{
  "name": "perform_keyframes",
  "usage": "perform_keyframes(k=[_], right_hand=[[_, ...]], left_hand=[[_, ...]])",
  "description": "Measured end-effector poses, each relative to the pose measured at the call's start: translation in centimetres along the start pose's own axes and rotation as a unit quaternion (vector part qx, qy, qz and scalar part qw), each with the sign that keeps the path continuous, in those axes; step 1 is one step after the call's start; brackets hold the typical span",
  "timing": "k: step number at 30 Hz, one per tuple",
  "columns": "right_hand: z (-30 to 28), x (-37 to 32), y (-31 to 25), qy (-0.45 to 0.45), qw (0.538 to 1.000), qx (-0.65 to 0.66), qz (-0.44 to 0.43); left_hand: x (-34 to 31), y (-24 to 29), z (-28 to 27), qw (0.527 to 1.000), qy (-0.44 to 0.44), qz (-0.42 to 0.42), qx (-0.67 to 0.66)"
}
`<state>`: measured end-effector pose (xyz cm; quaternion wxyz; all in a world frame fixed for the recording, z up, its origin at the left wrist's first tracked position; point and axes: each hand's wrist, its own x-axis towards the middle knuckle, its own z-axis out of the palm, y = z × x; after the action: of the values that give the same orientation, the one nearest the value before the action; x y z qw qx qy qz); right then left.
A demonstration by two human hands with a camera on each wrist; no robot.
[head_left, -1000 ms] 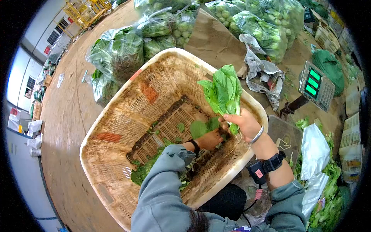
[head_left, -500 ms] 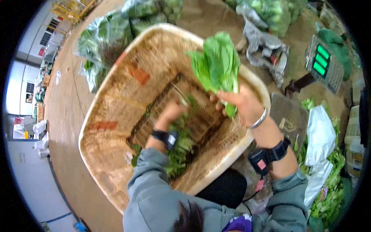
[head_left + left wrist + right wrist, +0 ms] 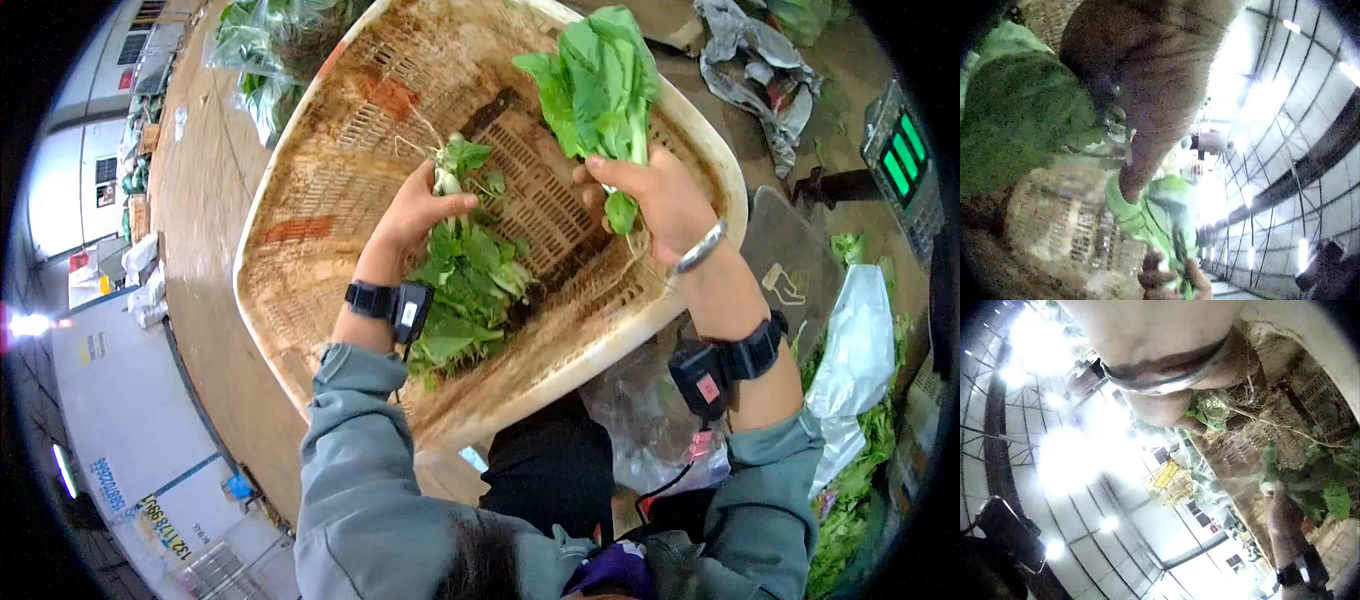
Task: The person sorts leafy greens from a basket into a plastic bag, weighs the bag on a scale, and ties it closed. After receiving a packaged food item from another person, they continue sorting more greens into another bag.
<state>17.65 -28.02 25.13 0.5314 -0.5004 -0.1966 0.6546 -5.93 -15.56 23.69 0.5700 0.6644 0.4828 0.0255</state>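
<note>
In the head view my left hand (image 3: pixel 412 212) pinches a leafy green plant (image 3: pixel 447 182) by its pale stem base, thin roots pointing up. Its leaves hang down over more loose greens (image 3: pixel 450 345) in the crate. A broad dark leaf (image 3: pixel 1022 119) fills the left side of the left wrist view. My right hand (image 3: pixel 670 205) grips a bunch of leafy greens (image 3: pixel 600 85) low on its stems, leaves up, roots trailing beneath. Both hands are over a dirty white plastic crate (image 3: pixel 255 215) with slotted walls and soil inside.
At the right stands a scale with a lit green display (image 3: pixel 905 160). Crumpled grey plastic (image 3: pixel 765 75) lies beyond the crate. Bagged greens (image 3: pixel 265 65) sit on the floor at the upper left. White plastic sheeting (image 3: pixel 855 340) covers part of a greens pile at the right.
My left hand has come up from the crate's floor and moved left, now with a plant in its fingers. The right hand keeps its bunch. The head view has shifted.
</note>
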Motion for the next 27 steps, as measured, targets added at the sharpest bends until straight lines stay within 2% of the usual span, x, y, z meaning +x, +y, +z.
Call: perform_keyframes(k=[1,4,6,7,8,9,10,11,12,13,15,16,19,21,23,25,26,27], right_hand=[[0.0,0.2,0.1,0.006,1.0,0.006,0.01],[0.3,0.9,-0.1,-0.02,0.998,-0.042,0.034],[0.9,0.7,-0.4,-0.056,0.992,-0.021,0.114],[1.5,-0.3,-0.5,-0.048,0.991,-0.022,0.126],[2.1,-1.2,-0.8,-0.049,0.986,0.057,0.15],[2.7,-1.8,-0.8,-0.049,0.975,0.135,0.172],[3.0,-2.3,0.3,-0.07,0.971,0.129,0.187],[4.4,-3.5,0.3,-0.054,0.963,0.154,0.215],[5.3,-4.4,1.2,-0.047,0.956,0.172,0.233],[6.1,-5.5,2.2,-0.041,0.948,0.187,0.254],[7.7,-7.6,1.9,-0.064,0.948,0.194,0.246],[8.7,-8.4,1.4,-0.057,0.948,0.189,0.248],[10.0,-9.5,-1.1,-0.08,0.943,0.137,0.291],[10.5,-9.6,-1.3,-0.013,0.931,0.076,0.357],[10.8,-9.6,-0.2,-0.007,0.938,0.035,0.345],[11.5,-10.0,0.3,-0.038,0.968,-0.018,0.248],[11.5,-9.9,0.5,-0.048,0.965,-0.023,0.257],[11.1,-9.8,0.8,-0.013,0.97,-0.024,0.24]], left_hand=[[-1.3,1.5,0.5,1.0,-0.009,-0.01,-0.001],[-4.0,4.0,1.2,0.99,-0.069,0.085,0.093],[-5.4,5.1,1.6,0.993,-0.073,0.073,0.05],[-6.2,6.0,2.0,0.995,-0.075,0.065,0.015],[-7.2,7.0,2.2,0.998,-0.065,0.024,0.008],[-8.2,7.8,2.5,0.997,-0.071,0.02,0.0],[-9.3,8.4,2.9,0.992,-0.035,0.064,0.106],[-10.4,8.8,3.1,0.972,0.002,0.106,0.211],[-11.4,9.1,3.2,0.91,0.03,0.256,0.325],[-11.9,9.4,3.1,0.857,0.024,0.303,0.415],[-13.0,9.2,3.4,0.815,0.058,0.334,0.471],[-13.5,9.2,3.3,0.808,0.056,0.313,0.496],[-13.7,8.0,3.2,0.817,0.068,0.324,0.472],[-13.9,7.0,3.6,0.827,0.074,0.315,0.459],[-14.2,6.2,4.2,0.861,0.035,0.279,0.423],[-13.8,4.9,5.6,0.87,0.026,0.27,0.412],[-13.5,4.8,5.8,0.867,0.073,0.284,0.404],[-13.2,4.7,6.0,0.861,0.12,0.301,0.393]])
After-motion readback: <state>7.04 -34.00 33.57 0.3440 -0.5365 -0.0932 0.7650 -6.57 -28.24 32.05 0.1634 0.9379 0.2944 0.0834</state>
